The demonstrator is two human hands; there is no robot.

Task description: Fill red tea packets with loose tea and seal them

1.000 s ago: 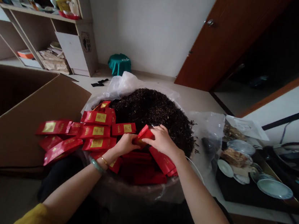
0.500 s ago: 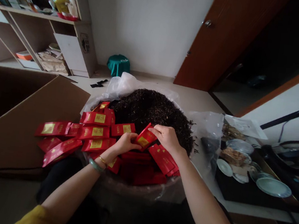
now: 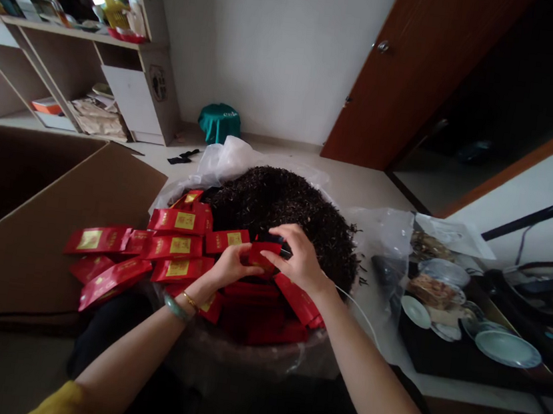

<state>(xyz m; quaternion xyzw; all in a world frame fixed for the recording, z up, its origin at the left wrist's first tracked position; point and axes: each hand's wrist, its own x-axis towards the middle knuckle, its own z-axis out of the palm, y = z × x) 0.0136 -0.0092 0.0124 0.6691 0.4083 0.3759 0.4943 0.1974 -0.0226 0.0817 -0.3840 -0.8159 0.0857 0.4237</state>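
Low over the pile, a small red packet is pinched in my left hand, which comes in from its left side. My right hand is at the packet's right, thumb against or just in front of it, with the index finger raised apart from the thumb. Something dark shows between those fingers; I cannot make out what. Behind them rises a heap of dark, dry tea-like leaves. Several red packets with yellow labels lie left of my hands, and a fanned stack of red packets lies below the right one.
Clear plastic lining surrounds the heap. An open cardboard box stands at the left. To the right, a dark tray carries a pale dish and cups. A teal-covered object sits by the wall, near a brown door.
My right hand's fingers have spread from their pinch on the packet's upper corner. The packet has tilted, and its yellow label no longer shows. My left hand keeps its hold.
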